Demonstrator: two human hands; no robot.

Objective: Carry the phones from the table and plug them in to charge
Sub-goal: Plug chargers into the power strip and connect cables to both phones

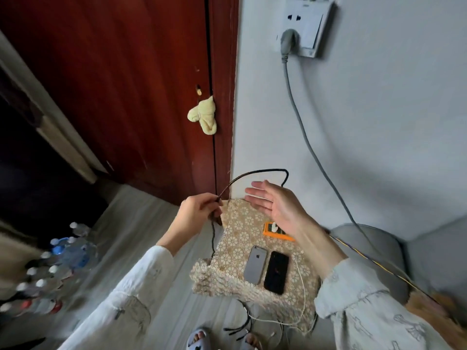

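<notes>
The left hand [195, 210] pinches a braided black cable [252, 174]; the right hand [274, 204] hovers flat with fingers apart, holding nothing. Both phones [266, 269] lie side by side on the lace-covered desk [237, 223] below — a dragged cable loop could snag the white cord [302, 294] and pull them off.

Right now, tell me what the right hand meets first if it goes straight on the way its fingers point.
Probably the braided black cable arching just beyond the right hand; depth is unclear.
</notes>
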